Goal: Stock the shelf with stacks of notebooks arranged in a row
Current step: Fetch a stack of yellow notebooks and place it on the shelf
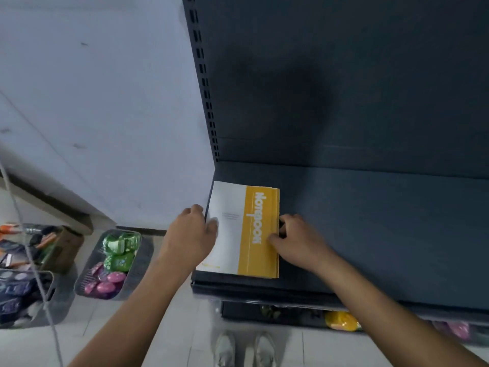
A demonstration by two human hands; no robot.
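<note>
One stack of notebooks [243,229], flat at the far left end of a dark shelf [370,221], white-and-yellow cover upward, front edge close to the shelf lip. Left hand [190,234] curled round the stack's left edge. Right hand [299,239] gripping the right edge, thumb on the yellow band. On the floor to the left, a grey basket [145,255] of green and pink packets. Beneath the shelf front, two pale shoes [225,348].

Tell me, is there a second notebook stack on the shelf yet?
No, only one notebook stack lies on the dark shelf, at its left end.
</note>
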